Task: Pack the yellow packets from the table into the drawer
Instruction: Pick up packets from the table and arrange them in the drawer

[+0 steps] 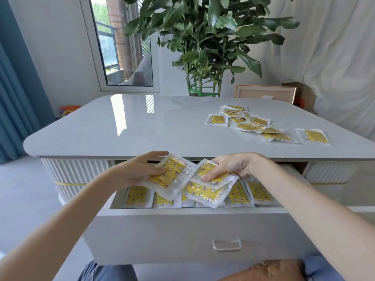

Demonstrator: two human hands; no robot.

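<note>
The open drawer (194, 216) already contains a row of packets (239, 194). Above it, the left hand (140, 171) and right hand (229, 166) each grip several packets. A pile (255, 124) remains on the table (121, 126); packing is incomplete.

Head view over the open white drawer (194, 226) beneath the grey table (125, 126). Above the drawer, the left hand (140, 169) grips one stack of yellow packets (169, 175); the right hand (229, 166) grips a second stack (211, 179), the two touching. Packets line the drawer floor (257, 192). Loose packets (251, 123) lie on the tabletop, behind and right of the drawer. A potted plant (205, 37) stands beyond the table.
</note>
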